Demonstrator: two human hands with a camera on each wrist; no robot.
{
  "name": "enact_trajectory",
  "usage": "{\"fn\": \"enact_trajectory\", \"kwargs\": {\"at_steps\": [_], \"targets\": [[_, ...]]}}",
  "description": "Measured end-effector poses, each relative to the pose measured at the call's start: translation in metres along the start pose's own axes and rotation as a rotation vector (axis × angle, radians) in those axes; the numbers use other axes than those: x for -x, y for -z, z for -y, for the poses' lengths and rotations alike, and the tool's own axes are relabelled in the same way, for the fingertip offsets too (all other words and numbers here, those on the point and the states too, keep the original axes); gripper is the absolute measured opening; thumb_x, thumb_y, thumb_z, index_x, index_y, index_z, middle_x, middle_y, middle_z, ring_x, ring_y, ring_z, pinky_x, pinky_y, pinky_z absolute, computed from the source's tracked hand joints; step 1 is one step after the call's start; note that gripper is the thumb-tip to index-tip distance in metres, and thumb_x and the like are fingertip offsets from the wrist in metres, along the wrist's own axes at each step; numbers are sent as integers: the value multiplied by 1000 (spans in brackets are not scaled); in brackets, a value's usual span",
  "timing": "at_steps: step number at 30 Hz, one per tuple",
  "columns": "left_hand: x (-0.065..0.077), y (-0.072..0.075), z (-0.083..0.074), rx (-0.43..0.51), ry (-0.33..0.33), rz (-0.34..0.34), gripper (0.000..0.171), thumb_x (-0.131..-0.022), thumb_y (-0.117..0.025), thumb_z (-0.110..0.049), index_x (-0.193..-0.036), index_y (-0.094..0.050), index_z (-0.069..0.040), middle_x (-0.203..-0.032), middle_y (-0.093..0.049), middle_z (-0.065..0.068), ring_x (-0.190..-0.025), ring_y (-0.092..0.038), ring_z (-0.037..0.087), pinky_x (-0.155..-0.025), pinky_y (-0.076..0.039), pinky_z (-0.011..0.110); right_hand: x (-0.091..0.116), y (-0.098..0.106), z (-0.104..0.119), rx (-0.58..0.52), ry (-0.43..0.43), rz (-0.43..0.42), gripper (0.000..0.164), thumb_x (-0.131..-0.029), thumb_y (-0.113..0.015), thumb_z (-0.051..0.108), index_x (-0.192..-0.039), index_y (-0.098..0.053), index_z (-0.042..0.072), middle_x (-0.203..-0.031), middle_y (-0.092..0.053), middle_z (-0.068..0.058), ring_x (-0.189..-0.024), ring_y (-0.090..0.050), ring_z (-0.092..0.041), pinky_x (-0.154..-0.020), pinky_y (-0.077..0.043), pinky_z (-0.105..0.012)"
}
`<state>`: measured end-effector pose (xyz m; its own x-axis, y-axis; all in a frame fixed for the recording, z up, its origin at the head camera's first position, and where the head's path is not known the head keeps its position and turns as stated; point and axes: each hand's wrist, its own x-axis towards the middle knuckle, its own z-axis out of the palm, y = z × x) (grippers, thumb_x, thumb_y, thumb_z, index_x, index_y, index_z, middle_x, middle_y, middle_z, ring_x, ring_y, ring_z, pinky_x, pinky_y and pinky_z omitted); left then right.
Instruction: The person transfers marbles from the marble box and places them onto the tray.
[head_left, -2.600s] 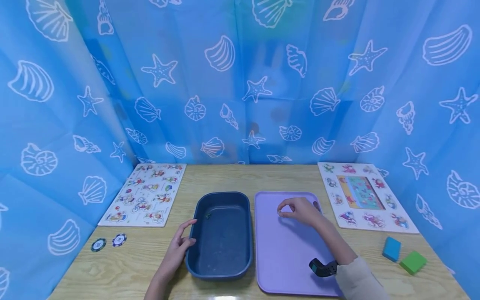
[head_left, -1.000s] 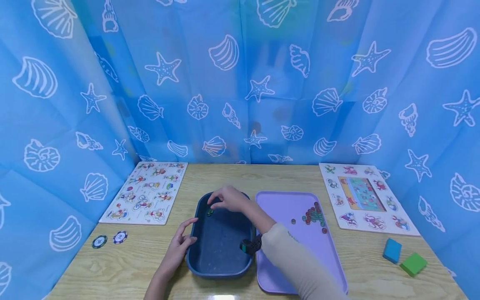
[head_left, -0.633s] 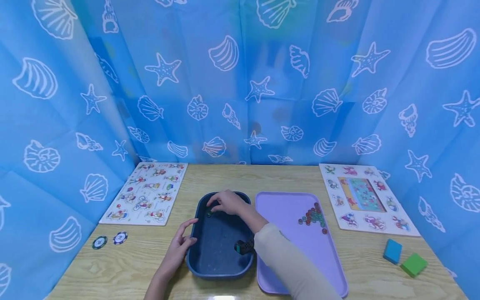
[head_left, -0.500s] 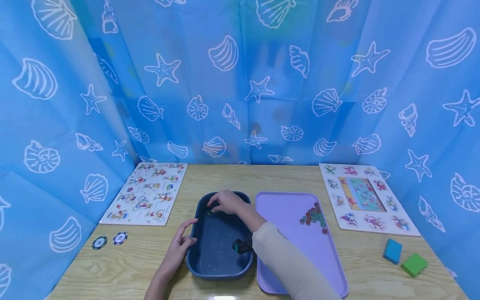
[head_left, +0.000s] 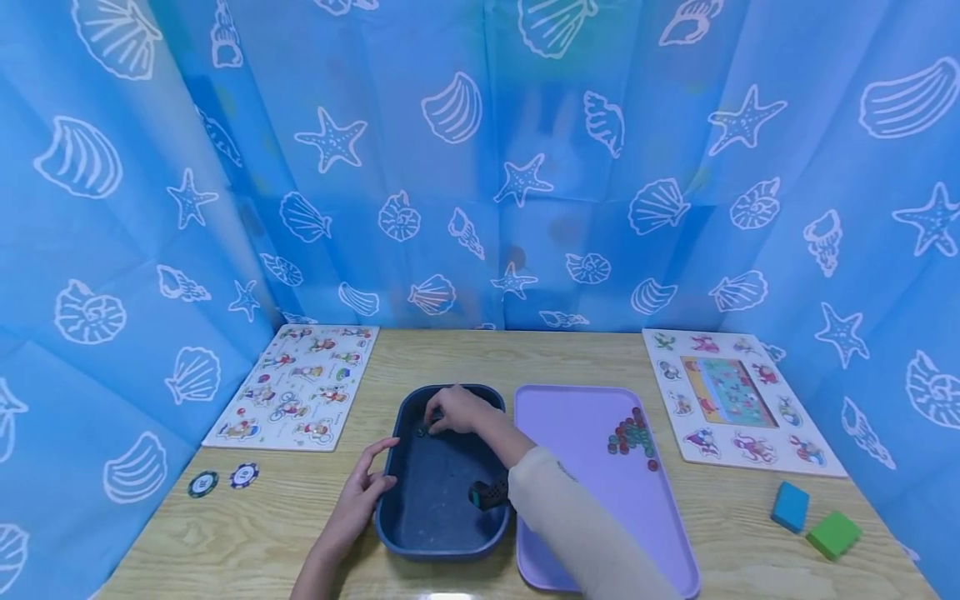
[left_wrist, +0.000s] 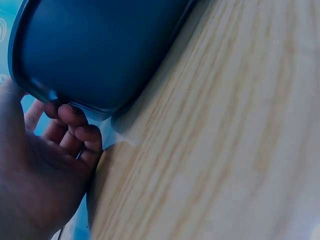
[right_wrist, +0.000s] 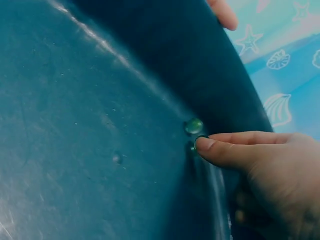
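Note:
Inside a dark blue basin (head_left: 442, 521), my right hand (head_left: 457, 412) reaches to the far left corner. In the right wrist view, thumb and index fingertip pinch a small green glass bead (right_wrist: 193, 147), mostly hidden by the thumb. Right beside it on the basin floor lies another green glass bead (right_wrist: 194, 126). My left hand (head_left: 360, 496) holds the basin's left side, thumb and index finger over the rim. The left wrist view shows its other fingers (left_wrist: 75, 115) curled below the rim, against the outer wall.
Right of the basin lies a purple tray (head_left: 555, 400) with several red and green beads (head_left: 632, 435). Picture boards (head_left: 300, 387) stand at both back corners. Two poker chips (head_left: 244, 475) lie at left, a blue block (head_left: 790, 506) and green block (head_left: 834, 534) at right.
My right hand has gone from above the tray into the basin, down to the beads in its corner. A loose bead on the tray has rolled right to the group. The left hand stays put.

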<state>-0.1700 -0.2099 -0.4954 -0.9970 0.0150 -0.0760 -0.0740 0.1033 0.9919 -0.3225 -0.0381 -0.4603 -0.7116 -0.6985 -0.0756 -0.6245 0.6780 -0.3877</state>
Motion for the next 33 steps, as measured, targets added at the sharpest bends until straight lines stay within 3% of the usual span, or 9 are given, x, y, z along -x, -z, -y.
{"fn": "enact_trajectory", "kwargs": {"at_steps": [6,11,15,19,24,29,33], "targets": [[0,-1,1,5,13,0,50,-87,-44,-4,-128,-41,-32,-59,-37,0,-52,-43,12,-53,-40,22,15,21,2,-37,59,-55,14,-80,-65,28,-92,-68,22,-85,-60,9,-68,-48,-8,-64,-40,-22],[0,0,0,11,25,-6,50,-86,-45,-5,-128,-40,-32,-62,-47,4,-57,-51,15,-55,-43,25,39,45,6,-80,118,-140,15,-83,-62,29,-96,-66,23,-84,-60,10,-64,-46,-8,-60,-39,-19],[1,0,-1,4,23,-21,51,-85,-45,-5,-128,-41,-32,-68,-54,8,-61,-54,16,-57,-45,26,62,64,3,-116,147,-183,18,-84,-60,32,-98,-66,23,-66,-51,9,-55,-39,-9,-53,-33,-21],[0,-1,-1,10,13,-16,51,-85,-45,-4,-127,-41,-32,-82,-61,15,-70,-58,18,-61,-47,27,90,77,-15,-160,145,-243,18,-83,-61,31,-97,-67,23,-52,-37,6,-46,-30,-11,-48,-28,-22],[0,-1,-1,-7,4,-24,51,-85,-45,-4,-128,-41,-30,-100,-62,18,-82,-60,20,-67,-48,28,130,75,-55,-187,68,-318,16,-82,-63,30,-95,-67,23,-49,-31,6,-44,-28,-9,-45,-28,-22],[-1,0,-3,-26,18,-33,50,-85,-46,-6,-129,-41,-29,-95,-63,19,-81,-61,22,-67,-48,28,162,61,-93,-235,-56,-327,15,-80,-65,30,-94,-68,24,-52,-34,6,-46,-31,-9,-44,-29,-23],[0,1,-2,-18,27,-19,50,-86,-47,-4,-130,-40,-27,-91,-63,19,-77,-61,21,-64,-48,28,179,46,-114,-201,-75,-309,15,-80,-66,25,-93,-69,19,-52,-35,7,-46,-30,-6,-44,-28,-22]]}}
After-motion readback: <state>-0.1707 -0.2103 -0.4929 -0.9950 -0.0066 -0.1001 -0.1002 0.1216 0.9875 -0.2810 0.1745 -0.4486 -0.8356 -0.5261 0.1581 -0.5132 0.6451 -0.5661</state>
